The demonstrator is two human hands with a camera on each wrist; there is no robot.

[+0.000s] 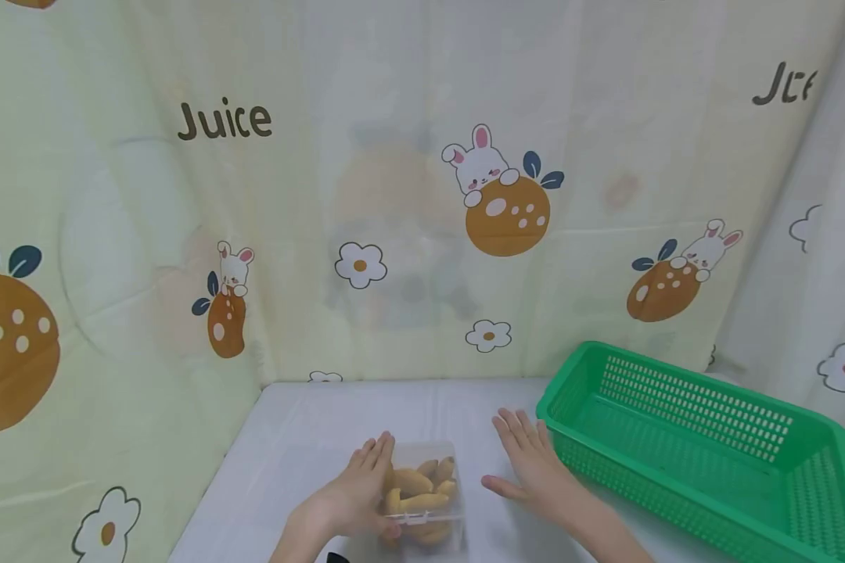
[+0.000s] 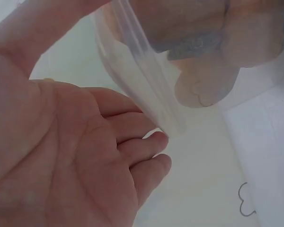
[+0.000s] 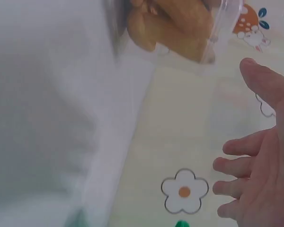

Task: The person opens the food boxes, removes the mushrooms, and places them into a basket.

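Note:
A clear plastic box (image 1: 426,489) of yellow-brown, finger-shaped cakes stands on the white table (image 1: 310,438) near its front edge. My left hand (image 1: 355,489) lies against the box's left side, fingers stretched along the wall and thumb at the front corner. In the left wrist view the palm (image 2: 75,156) is open and the fingertips touch the box's rim (image 2: 146,99). To the right of the box, my right hand (image 1: 531,465) hovers flat with spread fingers, apart from it. The right wrist view shows those straight fingers (image 3: 236,187) and the box (image 3: 180,28) above them.
A green plastic basket (image 1: 697,407) with latticed walls stands at the right, close to my right hand. A pale cloth (image 1: 394,195) printed with rabbits, oranges and flowers hangs behind and to the left of the table.

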